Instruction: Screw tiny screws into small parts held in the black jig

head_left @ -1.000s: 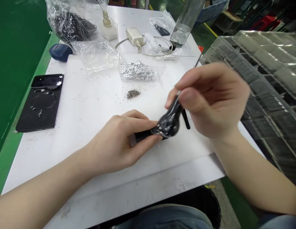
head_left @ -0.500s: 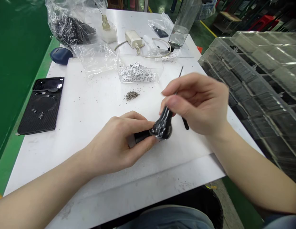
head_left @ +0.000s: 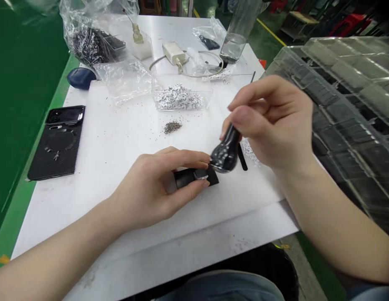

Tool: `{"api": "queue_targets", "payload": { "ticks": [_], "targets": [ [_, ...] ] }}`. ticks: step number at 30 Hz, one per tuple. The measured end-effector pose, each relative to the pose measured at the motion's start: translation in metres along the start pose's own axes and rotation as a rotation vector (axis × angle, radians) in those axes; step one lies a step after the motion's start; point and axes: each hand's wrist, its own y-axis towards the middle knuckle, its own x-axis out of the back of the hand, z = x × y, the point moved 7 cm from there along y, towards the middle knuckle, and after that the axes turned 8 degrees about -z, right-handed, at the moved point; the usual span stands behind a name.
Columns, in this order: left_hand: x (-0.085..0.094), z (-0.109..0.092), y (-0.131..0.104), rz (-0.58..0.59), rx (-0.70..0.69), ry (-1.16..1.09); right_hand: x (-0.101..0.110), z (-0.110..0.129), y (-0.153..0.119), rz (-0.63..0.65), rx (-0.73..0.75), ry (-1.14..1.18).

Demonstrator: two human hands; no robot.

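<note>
My left hand (head_left: 156,184) pinches a small dark part with a silvery face (head_left: 200,174) between thumb and index finger. Under it lies a flat black strip (head_left: 183,179), partly covered by my fingers. Closed around a black screwdriver (head_left: 225,155) is my right hand (head_left: 275,121). Its shiny bulbous handle end points down, beside the left fingertips, and a thin dark shaft sticks up past the fingers. A slim black stick (head_left: 242,158) shows below the right hand, its upper part hidden. Ahead sits a small heap of tiny metal screws (head_left: 173,127).
A clear tray (head_left: 181,105) holds small white-and-dark pieces, and more white pieces (head_left: 250,152) lie by my right hand. At left are a phone case (head_left: 58,142) and a blue mouse (head_left: 81,78). Behind stand a charger (head_left: 174,53) and bottle (head_left: 233,47); stacked clear boxes (head_left: 332,83) line the right.
My right hand has moved right and slightly up with the screwdriver, whose bulbous end has come off the left fingers. The dark part in my left hand now shows.
</note>
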Motion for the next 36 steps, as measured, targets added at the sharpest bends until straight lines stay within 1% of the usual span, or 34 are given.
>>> {"api": "queue_targets", "payload": {
  "ticks": [3, 7, 9, 10, 12, 14, 16, 18, 20, 22, 23, 25, 27, 29, 31, 34, 36],
  "targets": [
    [0.003, -0.008, -0.001, -0.048, -0.059, 0.01, 0.001, -0.009, 0.002, 0.133, -0.06, -0.19],
    [0.003, -0.018, -0.002, -0.035, -0.152, 0.041, 0.001, -0.023, 0.0, 0.372, -0.19, -0.427],
    [0.004, -0.02, -0.002, -0.038, -0.167, 0.029, 0.0, -0.03, -0.004, 0.486, -0.253, -0.522],
    [0.006, -0.02, -0.002, -0.052, -0.17, 0.017, -0.001, -0.032, -0.006, 0.532, -0.274, -0.567],
    [0.01, -0.019, -0.001, -0.095, -0.158, -0.015, -0.002, -0.035, -0.007, 0.573, -0.276, -0.639],
    [0.015, -0.015, 0.0, -0.151, -0.113, -0.062, -0.003, -0.036, -0.006, 0.571, -0.251, -0.684],
    [0.018, -0.009, 0.001, -0.202, -0.057, -0.101, -0.001, -0.034, -0.001, 0.541, -0.222, -0.696],
    [0.02, -0.005, 0.002, -0.234, -0.023, -0.109, 0.008, -0.033, 0.007, 0.481, -0.198, -0.705],
    [0.022, -0.004, 0.002, -0.257, -0.01, -0.083, 0.026, -0.032, 0.018, 0.384, -0.176, -0.748],
    [0.026, -0.006, 0.003, -0.293, 0.002, -0.038, 0.048, -0.033, 0.028, 0.289, -0.174, -0.816],
    [0.03, -0.008, 0.003, -0.317, 0.011, -0.007, 0.059, -0.034, 0.031, 0.267, -0.185, -0.848],
    [0.038, -0.013, 0.005, -0.371, 0.035, 0.069, 0.075, -0.04, 0.033, 0.29, -0.223, -0.889],
    [0.049, -0.019, 0.009, -0.42, 0.07, 0.153, 0.084, -0.045, 0.031, 0.354, -0.262, -0.901],
    [0.059, -0.023, 0.019, -0.449, 0.107, 0.239, 0.086, -0.048, 0.028, 0.403, -0.285, -0.896],
    [0.068, -0.023, 0.034, -0.466, 0.14, 0.334, 0.085, -0.048, 0.027, 0.426, -0.296, -0.887],
    [0.077, -0.015, 0.067, -0.468, 0.177, 0.459, 0.082, -0.049, 0.028, 0.448, -0.308, -0.88],
    [0.078, -0.006, 0.093, -0.423, 0.192, 0.529, 0.081, -0.05, 0.03, 0.448, -0.315, -0.89]
  ]
}}
